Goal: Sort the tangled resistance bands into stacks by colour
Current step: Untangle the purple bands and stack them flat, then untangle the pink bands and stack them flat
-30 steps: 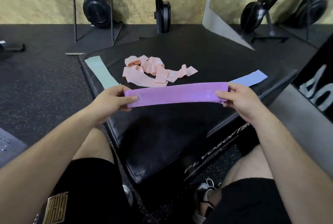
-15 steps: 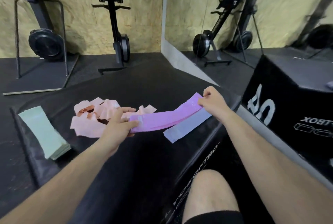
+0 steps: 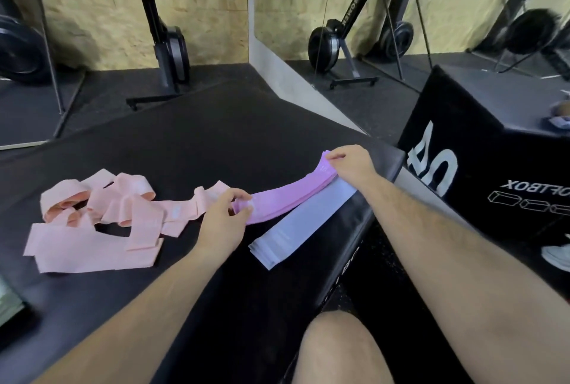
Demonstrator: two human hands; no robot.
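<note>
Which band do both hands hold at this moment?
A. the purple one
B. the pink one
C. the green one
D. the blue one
A: the left hand pinches one end of the purple band and the right hand grips the other end.

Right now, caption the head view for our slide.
Left hand and right hand pinch a purple resistance band beside the blue stack; pink bands tangled.
</note>
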